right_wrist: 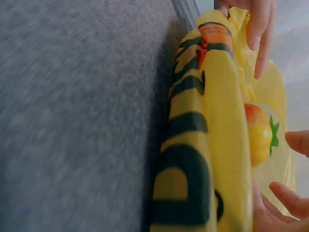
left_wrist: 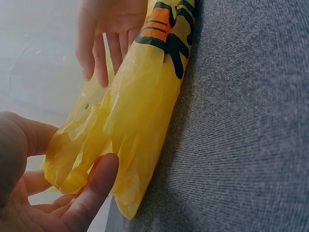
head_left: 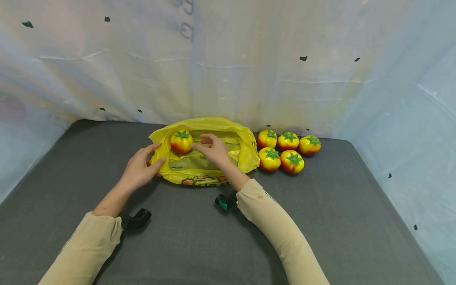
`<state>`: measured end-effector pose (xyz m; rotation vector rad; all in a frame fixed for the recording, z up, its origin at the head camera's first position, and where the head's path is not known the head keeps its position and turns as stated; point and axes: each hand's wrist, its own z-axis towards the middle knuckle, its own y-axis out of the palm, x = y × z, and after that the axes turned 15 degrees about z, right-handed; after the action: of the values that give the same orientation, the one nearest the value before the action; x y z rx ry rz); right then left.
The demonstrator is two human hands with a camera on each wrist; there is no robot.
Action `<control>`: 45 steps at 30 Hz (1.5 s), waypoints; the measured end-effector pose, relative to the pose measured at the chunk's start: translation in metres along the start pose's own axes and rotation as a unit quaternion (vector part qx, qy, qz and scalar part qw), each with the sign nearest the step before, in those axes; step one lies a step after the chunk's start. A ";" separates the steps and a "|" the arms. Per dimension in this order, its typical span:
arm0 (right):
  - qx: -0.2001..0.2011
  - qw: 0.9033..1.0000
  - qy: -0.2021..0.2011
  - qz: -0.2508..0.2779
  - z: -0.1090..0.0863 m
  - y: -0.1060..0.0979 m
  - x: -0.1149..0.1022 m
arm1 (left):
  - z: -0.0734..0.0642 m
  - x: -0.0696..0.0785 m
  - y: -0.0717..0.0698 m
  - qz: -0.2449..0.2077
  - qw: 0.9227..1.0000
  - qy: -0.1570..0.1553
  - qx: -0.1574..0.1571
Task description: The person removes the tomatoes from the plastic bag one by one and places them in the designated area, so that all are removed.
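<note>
A yellow plastic bag [head_left: 248, 152] lies on the dark table with its mouth spread wide. One red-and-yellow toy tomato [head_left: 181, 144] with a green leafy top sits inside, toward the left end. My left hand [head_left: 139, 168] holds the bag's left rim; in the left wrist view, thumb and fingers are around the crumpled plastic [left_wrist: 133, 116]. Over the opening, my right hand [head_left: 215, 151] has its fingers loosely bent and apart, just right of the tomato. The right wrist view shows a gap between those fingers [right_wrist: 297, 140] and the tomato [right_wrist: 259, 137].
Several more toy tomatoes [head_left: 292, 161] stand in two rows close to the bag's right end. Behind the table [head_left: 185, 237] hangs a pale sheet [head_left: 228, 71]. Black wrist mounts [head_left: 137, 219] stick out from both forearms above the tabletop.
</note>
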<state>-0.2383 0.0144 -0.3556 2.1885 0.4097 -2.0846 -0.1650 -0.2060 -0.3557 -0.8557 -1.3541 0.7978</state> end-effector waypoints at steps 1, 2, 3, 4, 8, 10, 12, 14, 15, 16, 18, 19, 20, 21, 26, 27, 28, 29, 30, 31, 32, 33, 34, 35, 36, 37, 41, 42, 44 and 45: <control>0.002 1.000 0.004 -0.004 0.001 0.002 0.000 | 0.000 0.000 0.000 0.001 1.000 0.001 0.000; 0.004 1.000 0.009 -0.009 0.003 0.005 -0.001 | 0.000 0.000 0.000 0.001 1.000 0.002 0.000; 0.006 1.000 0.015 -0.013 0.004 0.007 -0.001 | 0.000 0.000 0.000 0.000 1.000 0.002 -0.001; 0.007 1.000 0.020 -0.017 0.006 0.009 -0.001 | 0.000 0.000 0.000 0.000 1.000 0.002 -0.001; 0.009 0.999 0.038 -0.030 0.011 0.018 -0.002 | -0.001 0.000 0.000 -0.001 1.000 0.005 0.001; 0.006 0.998 0.042 -0.037 0.013 0.022 -0.002 | -0.002 0.001 0.000 -0.001 1.000 0.005 0.001; 0.007 0.998 0.043 -0.042 0.015 0.025 -0.002 | -0.002 0.001 0.001 -0.001 1.000 0.004 0.001; 0.009 0.998 0.044 -0.048 0.016 0.027 -0.001 | -0.002 0.001 0.001 0.000 1.000 0.004 -0.001; 0.010 0.998 0.044 -0.050 0.016 0.028 -0.001 | -0.002 0.001 0.002 0.000 1.000 0.003 -0.002; 0.013 0.998 0.044 -0.053 0.016 0.029 -0.001 | -0.002 0.002 0.002 0.000 1.000 0.004 -0.002; 0.017 0.997 0.042 -0.055 0.016 0.031 -0.001 | -0.002 0.002 0.002 0.000 1.000 0.004 -0.002; 0.019 0.997 0.041 -0.057 0.016 0.031 -0.002 | -0.002 0.002 0.002 -0.001 1.000 0.005 -0.001; 0.021 0.997 0.041 -0.058 0.016 0.031 -0.002 | -0.002 0.002 0.002 -0.001 1.000 0.006 0.000; 0.023 0.997 0.040 -0.059 0.016 0.032 -0.003 | -0.002 0.003 0.002 -0.001 1.000 0.006 0.001; 0.029 0.997 0.041 -0.059 0.017 0.033 -0.002 | -0.001 0.003 0.002 -0.001 1.000 0.009 0.003; 0.030 0.997 0.041 -0.059 0.018 0.033 -0.002 | -0.001 0.003 0.002 -0.002 1.000 0.009 0.003; 0.029 0.997 0.041 -0.059 0.018 0.033 -0.002 | -0.001 0.003 0.002 -0.003 1.000 0.008 0.003; 0.027 0.997 0.041 -0.057 0.018 0.033 -0.002 | -0.001 0.003 0.002 -0.004 1.000 0.008 0.003; 0.026 0.997 0.041 -0.057 0.018 0.033 -0.002 | -0.001 0.003 0.002 -0.004 1.000 0.008 0.003; 0.025 0.997 0.039 -0.057 0.018 0.033 -0.002 | -0.001 0.003 0.002 -0.004 1.000 0.009 0.003; 0.023 0.997 0.036 -0.058 0.017 0.033 -0.002 | -0.001 0.003 0.002 -0.004 1.000 0.009 0.003; 0.020 0.997 0.031 -0.060 0.017 0.033 -0.002 | -0.001 0.003 0.002 -0.005 1.000 0.009 0.004; 0.017 0.997 0.025 -0.065 0.017 0.033 -0.003 | -0.001 0.003 0.001 -0.005 1.000 0.009 0.004; 0.013 0.997 0.018 -0.069 0.016 0.033 -0.003 | -0.001 0.004 0.001 -0.004 1.000 0.010 0.005; 0.009 0.997 0.010 -0.075 0.016 0.033 -0.003 | -0.001 0.004 0.001 -0.004 1.000 0.009 0.005; 0.005 0.997 0.003 -0.080 0.015 0.033 -0.003 | -0.001 0.004 0.001 -0.005 1.000 0.009 0.005; -0.012 0.996 -0.016 -0.088 0.011 0.033 -0.005 | -0.001 0.003 0.000 -0.004 1.000 0.008 0.005; -0.015 0.996 -0.018 -0.086 0.009 0.033 -0.006 | -0.001 0.002 0.000 -0.004 1.000 0.007 0.005; -0.023 0.996 -0.020 -0.083 0.006 0.033 -0.006 | -0.001 0.001 0.001 -0.003 1.000 0.006 0.005; -0.026 0.996 -0.021 -0.084 0.005 0.033 -0.006 | -0.001 0.000 0.001 -0.003 1.000 0.004 0.004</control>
<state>-0.2349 -0.0194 -0.3539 2.1460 0.6568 -2.1698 -0.1638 -0.2051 -0.3568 -0.8466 -1.3459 0.7943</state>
